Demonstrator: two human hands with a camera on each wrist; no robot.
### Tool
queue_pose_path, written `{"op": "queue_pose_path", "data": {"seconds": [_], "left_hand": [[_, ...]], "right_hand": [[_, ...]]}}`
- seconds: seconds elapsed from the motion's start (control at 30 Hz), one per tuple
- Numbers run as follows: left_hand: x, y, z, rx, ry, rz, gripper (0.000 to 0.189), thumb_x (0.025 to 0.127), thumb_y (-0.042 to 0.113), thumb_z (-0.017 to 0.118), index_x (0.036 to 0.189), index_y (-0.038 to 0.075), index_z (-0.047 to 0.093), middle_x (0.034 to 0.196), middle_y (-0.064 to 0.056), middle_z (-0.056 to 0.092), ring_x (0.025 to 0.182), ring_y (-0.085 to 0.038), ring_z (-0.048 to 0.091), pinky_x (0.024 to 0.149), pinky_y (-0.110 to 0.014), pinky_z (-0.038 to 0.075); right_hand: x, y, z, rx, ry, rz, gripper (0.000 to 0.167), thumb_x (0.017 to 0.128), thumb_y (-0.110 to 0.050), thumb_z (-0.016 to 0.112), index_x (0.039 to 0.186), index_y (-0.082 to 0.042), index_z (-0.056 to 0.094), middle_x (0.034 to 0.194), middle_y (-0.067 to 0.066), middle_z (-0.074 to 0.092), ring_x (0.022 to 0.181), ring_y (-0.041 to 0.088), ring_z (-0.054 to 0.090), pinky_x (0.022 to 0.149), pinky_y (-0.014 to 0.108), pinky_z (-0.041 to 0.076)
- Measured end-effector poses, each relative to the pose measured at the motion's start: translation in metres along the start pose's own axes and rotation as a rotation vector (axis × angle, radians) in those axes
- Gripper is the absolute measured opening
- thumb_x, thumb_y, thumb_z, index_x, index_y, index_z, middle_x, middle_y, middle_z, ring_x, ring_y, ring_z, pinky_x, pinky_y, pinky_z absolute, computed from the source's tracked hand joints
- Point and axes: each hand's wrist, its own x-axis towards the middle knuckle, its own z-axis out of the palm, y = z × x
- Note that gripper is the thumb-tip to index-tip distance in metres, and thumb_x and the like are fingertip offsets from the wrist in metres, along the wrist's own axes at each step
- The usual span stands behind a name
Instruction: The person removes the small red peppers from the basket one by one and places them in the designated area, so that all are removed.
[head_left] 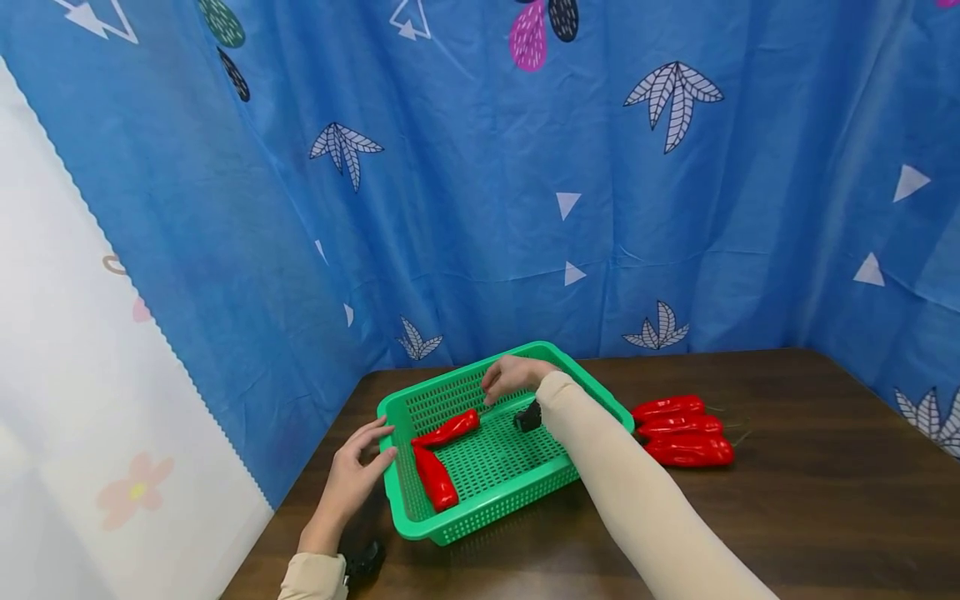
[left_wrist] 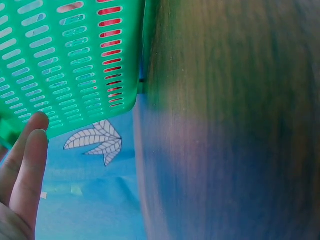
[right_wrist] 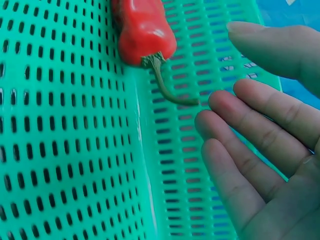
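Observation:
A green plastic basket (head_left: 510, 498) with slotted walls stands on the table. Inside it, towards the left, lie two red peppers, one farther back (head_left: 457, 427) and one nearer the front (head_left: 435, 479). My left hand (head_left: 356, 477) is at the basket's left end, fingertips against the rim and outer wall, fingers fairly straight. Over the basket's back part hovers my right hand (head_left: 516, 375), holding nothing. In the right wrist view its thumb stands apart from the slightly bent fingers (right_wrist: 240, 145), which are close to the green stem (right_wrist: 167, 92) of a pepper.
Three more red peppers (head_left: 684, 427) lie side by side on the dark wooden table (head_left: 810, 483), just right of the basket. A blue patterned curtain (head_left: 495, 208) hangs behind the table, and a white cloth (head_left: 90, 350) hangs on the left.

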Motion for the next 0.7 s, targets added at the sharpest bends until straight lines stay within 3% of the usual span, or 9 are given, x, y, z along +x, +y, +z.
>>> {"op": "queue_pose_path", "data": {"seconds": [0.27,0.7], "left_hand": [[0.0,0.001,0.0,-0.025,-0.004,-0.017,0.038,0.096,0.018,0.069,0.133,0.006,0.064,0.151,-0.013,0.05,0.117,-0.031,0.061,0.082,-0.024,0.056],[-0.001,-0.001,0.001,-0.03,-0.001,-0.02,0.038,0.096,0.018,0.069,0.131,0.005,0.065,0.151,-0.013,0.05,0.112,-0.031,0.063,0.08,-0.022,0.056]], "right_hand": [[0.012,0.004,0.013,0.007,0.005,0.013,0.047,0.085,-0.014,0.079,0.13,-0.007,0.065,0.137,0.008,0.061,0.125,0.027,0.058,0.109,0.05,0.046],[0.014,0.004,0.028,-0.093,0.021,0.023,0.051,0.086,-0.019,0.079,0.134,-0.009,0.063,0.136,0.008,0.062,0.126,0.026,0.058,0.106,0.045,0.049]]}}
